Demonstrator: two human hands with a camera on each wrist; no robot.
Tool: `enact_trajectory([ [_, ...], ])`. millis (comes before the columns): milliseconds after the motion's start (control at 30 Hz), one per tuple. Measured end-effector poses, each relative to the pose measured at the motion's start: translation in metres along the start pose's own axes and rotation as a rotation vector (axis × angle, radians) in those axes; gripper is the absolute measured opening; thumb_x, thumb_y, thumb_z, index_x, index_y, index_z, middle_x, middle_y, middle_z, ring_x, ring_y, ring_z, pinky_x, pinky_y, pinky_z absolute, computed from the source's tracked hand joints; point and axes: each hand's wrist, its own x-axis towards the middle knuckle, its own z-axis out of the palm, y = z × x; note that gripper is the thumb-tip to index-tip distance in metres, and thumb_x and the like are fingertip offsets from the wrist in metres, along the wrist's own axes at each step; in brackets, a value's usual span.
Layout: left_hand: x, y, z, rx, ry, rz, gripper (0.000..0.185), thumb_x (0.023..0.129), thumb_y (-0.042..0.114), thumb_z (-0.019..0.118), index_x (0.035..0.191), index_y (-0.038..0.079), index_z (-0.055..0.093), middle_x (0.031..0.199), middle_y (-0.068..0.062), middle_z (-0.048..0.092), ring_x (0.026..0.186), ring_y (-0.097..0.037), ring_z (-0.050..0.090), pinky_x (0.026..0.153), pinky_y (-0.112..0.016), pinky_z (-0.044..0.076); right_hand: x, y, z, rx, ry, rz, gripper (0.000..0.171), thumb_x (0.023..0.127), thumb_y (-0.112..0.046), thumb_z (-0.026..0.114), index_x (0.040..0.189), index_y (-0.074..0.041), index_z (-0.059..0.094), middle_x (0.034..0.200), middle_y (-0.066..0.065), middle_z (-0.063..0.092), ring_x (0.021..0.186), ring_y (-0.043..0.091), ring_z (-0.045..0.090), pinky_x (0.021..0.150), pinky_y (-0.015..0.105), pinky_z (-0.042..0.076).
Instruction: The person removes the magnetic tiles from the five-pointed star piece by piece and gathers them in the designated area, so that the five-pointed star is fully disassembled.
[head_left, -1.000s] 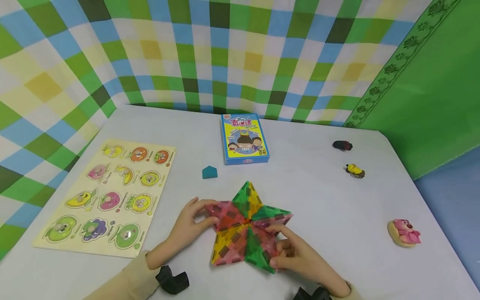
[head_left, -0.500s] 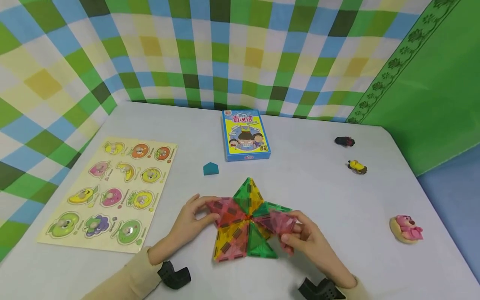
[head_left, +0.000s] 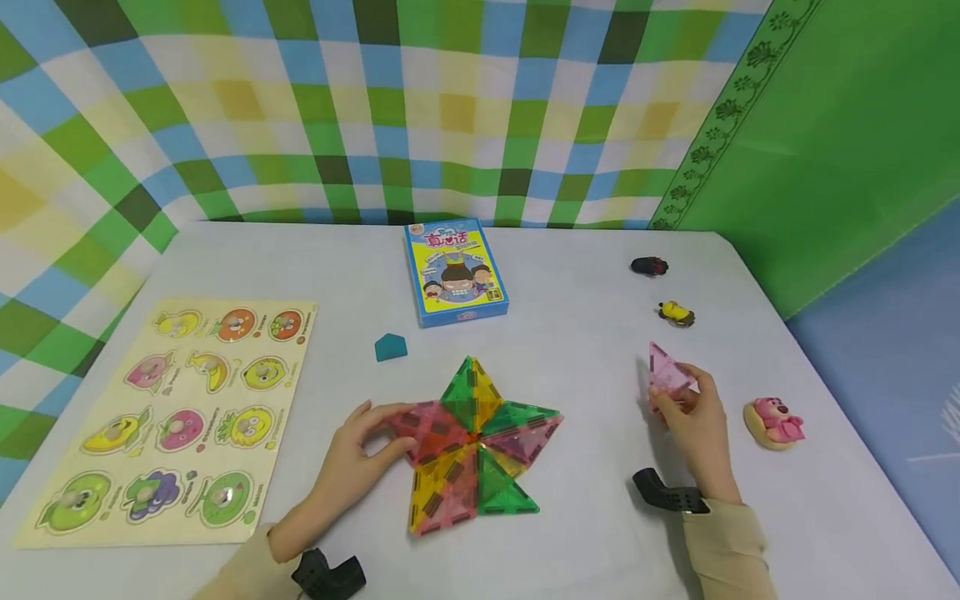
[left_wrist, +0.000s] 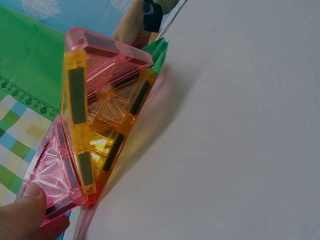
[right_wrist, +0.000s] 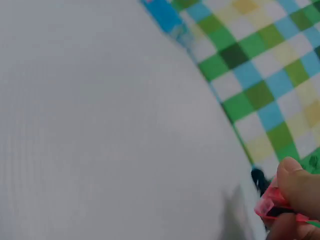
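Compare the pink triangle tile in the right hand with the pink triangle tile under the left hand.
The pink tile in the right hand is held up off the table, tilted, apart from the star; the pink tile under the left hand lies flat, joined into the star of tiles. The right hand pinches its tile; the left hand rests its fingers on the other's edge. Both are translucent pink triangles.

White table (head_left: pixel 585 350) with tile star (head_left: pixel 472 442), fruit puzzle board (head_left: pixel 172 417), card box (head_left: pixel 453 272), teal block (head_left: pixel 390 347), perhaps three small figurines.
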Motion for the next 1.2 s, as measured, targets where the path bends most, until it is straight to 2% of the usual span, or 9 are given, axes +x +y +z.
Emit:
enact_trajectory([
  [133, 0.001, 0.012, -0.002, 0.008, 0.002, -0.018, 0.037, 0.071, -0.001, 0.073, 0.107, 0.000, 0.063, 0.094, -0.010, 0.067, 0.089, -0.025, 0.061, 0.100, -0.056, 0.020, 0.003, 0.007, -0.002, -0.110, 0.058, 0.013, 0.057, 0.089, -0.022, 0.058, 0.135, -0.002, 0.031, 0.110, 0.024, 0.043, 0.082, 0.026, 0.045, 0.061, 0.027, 0.038],
  [333, 0.002, 0.014, -0.005, 0.016, 0.010, -0.009, 0.038, 0.070, -0.003, 0.073, 0.106, -0.001, 0.063, 0.091, -0.009, 0.067, 0.085, -0.024, 0.061, 0.099, -0.056, 0.021, 0.004, 0.005, 0.001, -0.081, 0.110, 0.066, 0.063, 0.087, -0.022, 0.059, 0.138, -0.002, 0.026, 0.128, 0.028, 0.021, 0.078, 0.022, 0.045, 0.059, 0.019, 0.037],
  [500, 0.001, 0.007, -0.003, 0.010, 0.017, 0.005, 0.039, 0.069, -0.003, 0.074, 0.107, 0.000, 0.063, 0.091, -0.008, 0.067, 0.084, -0.022, 0.062, 0.099, -0.057, 0.021, -0.009, -0.011, 0.017, 0.143, 0.185, -0.220, 0.037, 0.086, -0.006, 0.060, 0.120, 0.001, 0.047, 0.108, 0.016, 0.046, 0.067, 0.008, 0.049, 0.054, 0.011, 0.039],
  [567, 0.000, -0.002, 0.000, 0.001, 0.020, 0.013, 0.041, 0.069, -0.002, 0.074, 0.108, 0.003, 0.063, 0.091, -0.005, 0.067, 0.083, -0.020, 0.062, 0.099, -0.057, 0.020, -0.019, -0.021, 0.028, 0.238, 0.072, -0.429, 0.025, 0.084, 0.003, 0.059, 0.109, 0.002, 0.054, 0.088, 0.009, 0.057, 0.061, 0.007, 0.050, 0.052, 0.014, 0.040],
  [667, -0.003, -0.017, 0.004, -0.014, 0.017, 0.021, 0.042, 0.070, 0.001, 0.075, 0.110, 0.007, 0.063, 0.090, 0.000, 0.068, 0.081, -0.015, 0.063, 0.101, -0.055, 0.019, -0.040, -0.038, 0.048, 0.280, -0.274, -0.650, 0.020, 0.084, 0.004, 0.059, 0.103, -0.003, 0.056, 0.073, 0.002, 0.061, 0.055, 0.007, 0.052, 0.048, 0.019, 0.042],
  [733, -0.004, -0.024, 0.005, -0.024, 0.006, 0.021, 0.042, 0.072, 0.004, 0.075, 0.111, 0.010, 0.062, 0.089, 0.003, 0.068, 0.080, -0.013, 0.063, 0.102, -0.053, 0.018, -0.055, -0.046, 0.060, 0.223, -0.509, -0.731, 0.023, 0.087, -0.005, 0.060, 0.108, -0.008, 0.052, 0.071, -0.004, 0.059, 0.055, 0.004, 0.050, 0.047, 0.019, 0.042],
  [833, -0.005, -0.028, 0.005, -0.032, -0.006, 0.030, 0.042, 0.073, 0.006, 0.074, 0.112, 0.012, 0.062, 0.082, 0.007, 0.067, 0.077, -0.010, 0.064, 0.102, -0.052, 0.018, -0.072, -0.054, 0.074, 0.098, -0.719, -0.763, 0.044, 0.085, -0.025, 0.063, 0.121, -0.015, 0.041, 0.079, -0.009, 0.058, 0.061, 0.001, 0.050, 0.053, 0.018, 0.043],
  [967, -0.004, -0.028, 0.004, -0.037, -0.017, 0.038, 0.042, 0.074, 0.006, 0.073, 0.113, 0.011, 0.060, 0.072, 0.010, 0.066, 0.074, -0.009, 0.065, 0.103, -0.051, 0.018, -0.081, -0.058, 0.081, -0.001, -0.741, -0.809, 0.061, 0.081, -0.032, 0.066, 0.131, -0.019, 0.034, 0.087, -0.010, 0.055, 0.062, -0.001, 0.045, 0.056, 0.016, 0.041],
  [1200, -0.004, -0.027, 0.004, -0.039, -0.035, 0.023, 0.041, 0.075, 0.006, 0.072, 0.114, 0.009, 0.060, 0.069, 0.010, 0.066, 0.074, -0.009, 0.064, 0.103, -0.052, 0.017, -0.078, -0.055, 0.084, 0.101, -0.725, -1.078, 0.027, 0.082, -0.014, 0.066, 0.107, -0.017, 0.057, 0.094, -0.009, 0.057, 0.079, 0.001, 0.051, 0.069, 0.013, 0.043],
])
